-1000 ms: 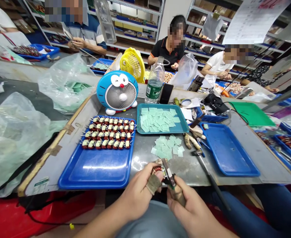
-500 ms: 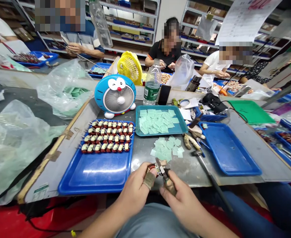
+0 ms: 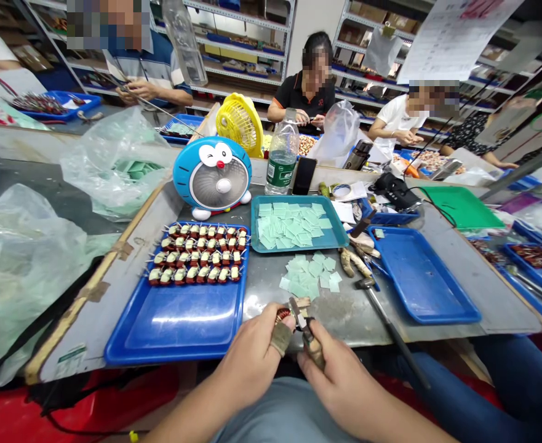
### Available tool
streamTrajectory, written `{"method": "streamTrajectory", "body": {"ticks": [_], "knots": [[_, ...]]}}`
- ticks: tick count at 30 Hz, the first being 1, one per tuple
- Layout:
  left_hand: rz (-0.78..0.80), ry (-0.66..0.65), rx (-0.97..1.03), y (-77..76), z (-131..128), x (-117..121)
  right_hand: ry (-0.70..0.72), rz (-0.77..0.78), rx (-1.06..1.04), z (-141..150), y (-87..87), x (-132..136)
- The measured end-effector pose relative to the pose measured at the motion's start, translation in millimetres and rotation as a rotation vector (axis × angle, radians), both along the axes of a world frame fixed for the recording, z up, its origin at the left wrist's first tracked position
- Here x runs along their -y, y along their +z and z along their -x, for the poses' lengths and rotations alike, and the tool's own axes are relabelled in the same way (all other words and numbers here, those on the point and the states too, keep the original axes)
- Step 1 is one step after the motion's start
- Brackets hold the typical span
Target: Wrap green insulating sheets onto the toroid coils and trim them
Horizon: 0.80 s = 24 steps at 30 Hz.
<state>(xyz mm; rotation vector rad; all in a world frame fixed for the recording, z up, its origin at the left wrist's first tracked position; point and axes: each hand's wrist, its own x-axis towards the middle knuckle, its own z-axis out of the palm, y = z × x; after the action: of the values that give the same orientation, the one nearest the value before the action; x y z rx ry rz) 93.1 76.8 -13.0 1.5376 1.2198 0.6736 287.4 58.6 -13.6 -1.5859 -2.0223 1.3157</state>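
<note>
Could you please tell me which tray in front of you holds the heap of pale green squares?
The teal tray, the only teal one, sitting between the blue tray of coils and the blue tray with one square.

A reddish copper-wound coil [image 3: 282,316] is sitting pinched in the left hand [image 3: 252,363]. Small steel pliers [image 3: 299,315] are pointing up just beside it, clasped in the right hand [image 3: 339,387].

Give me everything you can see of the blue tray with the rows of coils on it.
The bright blue plastic tray is a shallow rectangle with a raised rim and a glossy surface. It lies flat on the grey workbench, its near corner beside the person's left hand. Its far half holds neat rows of small wound coils, reddish-brown with pale bands and thin metal pins sticking out sideways. Its near half is bare and shows a bright reflection. A teal tray sits to its right.
</note>
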Motion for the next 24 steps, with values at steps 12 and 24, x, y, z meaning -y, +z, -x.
{"method": "streamTrajectory", "body": {"ticks": [12, 24], "knots": [[0.042, -0.043, 0.080, 5.9, 4.9, 2.7, -0.039, 0.057, -0.083, 5.2, 11.4, 5.9], [0.168, -0.016, 0.276, 1.5, 4.4, 11.6, -0.144, 0.560, -0.565, 2.6, 23.0, 11.7]]}}
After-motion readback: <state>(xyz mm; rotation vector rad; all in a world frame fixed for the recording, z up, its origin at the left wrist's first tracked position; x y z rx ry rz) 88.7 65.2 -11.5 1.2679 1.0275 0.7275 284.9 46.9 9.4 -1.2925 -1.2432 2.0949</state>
